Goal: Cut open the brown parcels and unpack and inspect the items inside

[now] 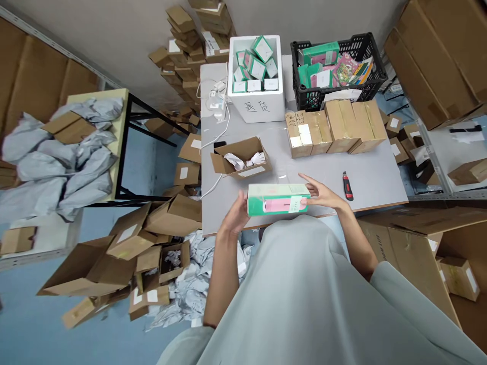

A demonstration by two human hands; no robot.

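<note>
Between both hands, at the table's front edge, is a green and white product box (279, 199) with a pink cylindrical item printed on its side. My left hand (235, 213) grips its left end. My right hand (321, 194) holds the right end, thumb on the front by a pale label and index finger stretched out. Just beyond lies an opened cardboard box (243, 157) with crumpled white paper inside. A red and black box cutter (347, 186) rests on the table to the right of my right hand.
On the grey table (304, 172) stand a white foam box (256, 109) of small green boxes, a black crate (338, 96) of goods and several sealed cartons (335, 126). Emptied cartons (152, 228) and grey plastic bags (194, 284) cover the floor at left.
</note>
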